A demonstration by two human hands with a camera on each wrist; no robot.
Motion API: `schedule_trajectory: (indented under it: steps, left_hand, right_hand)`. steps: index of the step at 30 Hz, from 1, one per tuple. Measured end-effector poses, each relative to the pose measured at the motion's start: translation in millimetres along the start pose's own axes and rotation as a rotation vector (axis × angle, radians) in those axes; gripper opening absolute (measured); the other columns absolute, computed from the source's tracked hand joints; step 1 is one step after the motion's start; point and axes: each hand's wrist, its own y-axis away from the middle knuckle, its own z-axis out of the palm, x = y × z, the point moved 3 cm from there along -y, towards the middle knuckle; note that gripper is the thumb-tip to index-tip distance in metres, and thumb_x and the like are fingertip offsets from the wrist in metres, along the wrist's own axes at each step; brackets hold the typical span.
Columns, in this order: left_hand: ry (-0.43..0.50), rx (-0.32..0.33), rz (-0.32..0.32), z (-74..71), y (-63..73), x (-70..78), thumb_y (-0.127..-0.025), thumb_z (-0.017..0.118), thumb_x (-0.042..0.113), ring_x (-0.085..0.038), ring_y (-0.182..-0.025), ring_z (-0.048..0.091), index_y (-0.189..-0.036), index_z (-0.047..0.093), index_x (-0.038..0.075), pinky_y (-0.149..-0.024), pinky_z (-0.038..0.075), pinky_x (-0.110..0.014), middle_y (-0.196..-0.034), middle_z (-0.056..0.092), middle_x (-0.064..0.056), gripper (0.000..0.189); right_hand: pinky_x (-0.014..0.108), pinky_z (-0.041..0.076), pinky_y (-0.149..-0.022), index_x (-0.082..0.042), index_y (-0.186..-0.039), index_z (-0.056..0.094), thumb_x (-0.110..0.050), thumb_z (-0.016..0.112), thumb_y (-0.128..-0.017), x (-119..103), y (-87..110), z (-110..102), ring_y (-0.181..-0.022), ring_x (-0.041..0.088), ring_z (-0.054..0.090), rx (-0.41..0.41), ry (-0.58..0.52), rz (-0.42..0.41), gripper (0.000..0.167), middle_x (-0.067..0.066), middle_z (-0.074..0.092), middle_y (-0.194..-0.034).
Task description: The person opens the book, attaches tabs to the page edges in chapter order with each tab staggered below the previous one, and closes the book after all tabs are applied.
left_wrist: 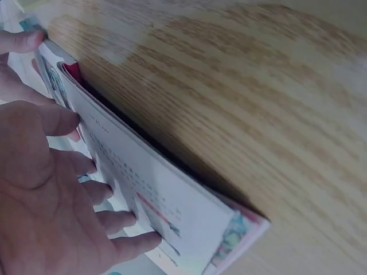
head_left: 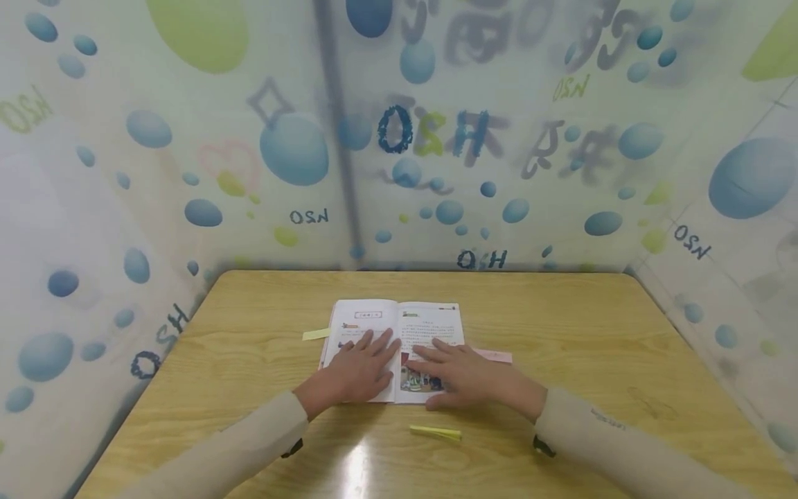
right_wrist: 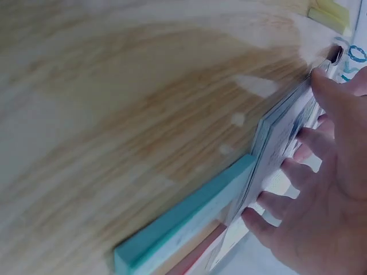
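Observation:
An open book lies on the wooden table, with printed text on both pages and a colour picture low on the right page. My left hand rests on the left page, fingers spread and fairly straight. Across the lower right page, my right hand lies with its fingers spread toward the middle fold. In the left wrist view, the fingertips of the left hand touch the page. The right wrist view shows the right hand with fingertips along the page. Parts of the text are hidden under both hands.
A folded yellow paper strip lies in front of the book. Another yellow strip sticks out at the book's left edge, and a pink strip at its right. Patterned walls stand around the table.

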Motion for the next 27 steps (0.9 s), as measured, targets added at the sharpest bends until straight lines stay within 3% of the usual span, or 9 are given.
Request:
schedule_trajectory:
  steps: [5,10,19,23,27]
  left_hand:
    - [0.002,0.028,-0.041,1.3,-6.3,-0.4,-0.11,0.038,0.036,-0.04,-0.149,0.018,-0.161,0.028,0.013,-0.112,0.027,-0.062,-0.167,0.019,-0.007,0.058]
    - [-0.017,0.059,-0.101,-1.0,-24.8,-2.0,-0.11,0.037,0.031,-0.043,-0.148,0.02,-0.161,0.028,0.009,-0.111,0.027,-0.064,-0.167,0.019,-0.008,0.056]
    - [-0.005,0.056,-0.196,-7.7,-54.1,-6.9,-0.111,0.037,0.031,-0.043,-0.149,0.017,-0.163,0.02,0.013,-0.112,0.026,-0.064,-0.169,0.013,-0.005,0.058]
    - [-0.016,0.049,-0.192,-7.8,-56.8,-8.8,-0.111,0.036,0.033,-0.042,-0.149,0.017,-0.163,0.02,0.015,-0.112,0.026,-0.064,-0.169,0.012,-0.004,0.058]
    - [-0.001,0.013,-0.168,-7.8,-47.7,-10.7,-0.111,0.036,0.038,-0.042,-0.149,0.016,-0.164,0.02,0.016,-0.111,0.027,-0.065,-0.169,0.011,-0.004,0.06]
  right_hand:
    - [0.066,0.027,-0.11,-0.029,-0.162,0.03,-0.051,0.059,-0.1,-4,0.1,-2,-0.149,0.041,0.018,-0.014,-0.008,-0.005,0.071,0.003,0.023,-0.166]
    - [0.065,0.027,-0.111,-0.029,-0.161,0.031,-0.048,0.061,-0.1,-4,-1.6,-2,-0.148,0.042,0.019,-0.023,-0.009,-0.012,0.07,0.003,0.023,-0.166]
    - [0.064,0.027,-0.111,-0.029,-0.159,0.037,-0.041,0.062,-0.101,-5,-3.6,-5,-0.143,0.053,0.021,-0.042,-0.008,-0.068,0.065,0.003,0.024,-0.166]
    - [0.063,0.027,-0.112,-0.033,-0.16,0.034,-0.042,0.061,-0.101,-6,-5.0,-8,-0.144,0.053,0.02,-0.081,0.004,-0.04,0.065,-0.001,0.021,-0.166]
    - [0.063,0.028,-0.111,-0.035,-0.159,0.034,-0.044,0.061,-0.101,-8,-6.9,-10,-0.145,0.05,0.021,-0.106,0.009,-0.021,0.065,-0.001,0.023,-0.166]
